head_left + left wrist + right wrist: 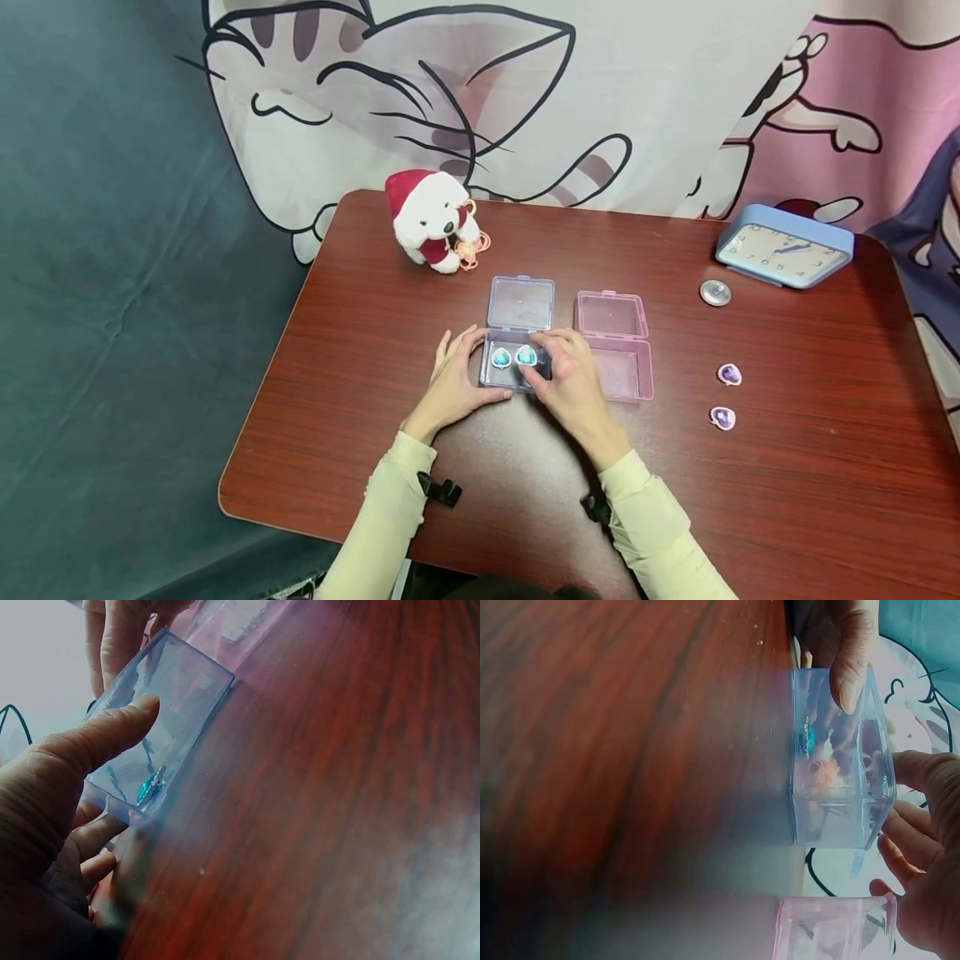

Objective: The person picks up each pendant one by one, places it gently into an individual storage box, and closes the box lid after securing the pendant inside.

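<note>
A clear bluish plastic box stands on the table with its lid raised at the back. My left hand grips its left side, the thumb along the near wall. Inside, towards the left, lies a teal gem-like ornament with a pale sparkly rim. My right hand is over the box's right part and pinches a second teal ornament between thumb and fingertips, near the opening. In the left wrist view, the lying ornament shows through the wall; the right fingertips are partly out of frame.
Just right stands an open pink clear box. Two purple ornaments lie farther right, below a round silver object. A blue clock stands at the back right, a white plush bear in a red hat at the back left.
</note>
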Tool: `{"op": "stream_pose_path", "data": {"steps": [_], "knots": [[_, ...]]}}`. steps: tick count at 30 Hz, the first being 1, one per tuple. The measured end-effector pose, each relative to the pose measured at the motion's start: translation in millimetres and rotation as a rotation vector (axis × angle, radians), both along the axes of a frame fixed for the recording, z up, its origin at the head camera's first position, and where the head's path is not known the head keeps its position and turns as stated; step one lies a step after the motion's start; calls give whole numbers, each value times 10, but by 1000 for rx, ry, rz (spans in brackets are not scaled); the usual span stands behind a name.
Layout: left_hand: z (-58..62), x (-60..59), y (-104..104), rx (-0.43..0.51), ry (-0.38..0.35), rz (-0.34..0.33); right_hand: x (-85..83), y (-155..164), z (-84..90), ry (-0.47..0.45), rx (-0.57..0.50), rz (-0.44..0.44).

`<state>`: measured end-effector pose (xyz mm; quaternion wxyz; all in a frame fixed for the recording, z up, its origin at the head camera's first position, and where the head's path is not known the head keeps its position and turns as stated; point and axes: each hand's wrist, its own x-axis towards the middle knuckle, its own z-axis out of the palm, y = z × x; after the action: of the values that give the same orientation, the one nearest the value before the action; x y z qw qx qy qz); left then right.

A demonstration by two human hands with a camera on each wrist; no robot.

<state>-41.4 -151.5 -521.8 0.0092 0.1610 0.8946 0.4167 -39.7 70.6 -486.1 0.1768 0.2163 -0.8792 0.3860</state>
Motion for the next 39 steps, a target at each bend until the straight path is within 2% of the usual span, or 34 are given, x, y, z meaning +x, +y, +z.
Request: {"op": "stream_pose_path", "data": {"steps": [20,29,34,39], "knots": [[-29,-13,-8,-24,-3,-1,-7,-6,-23,-25,12,-24],[-33,-14,-7,-12,-10,-4,-4,30,11,-65,5,-36],[-45,-12,-9,-4,-12,4,3,184,78,-58,-76,-88],[-39,-9,-5,5,-5,5,25,556,121,-1,-169,-214]]}}
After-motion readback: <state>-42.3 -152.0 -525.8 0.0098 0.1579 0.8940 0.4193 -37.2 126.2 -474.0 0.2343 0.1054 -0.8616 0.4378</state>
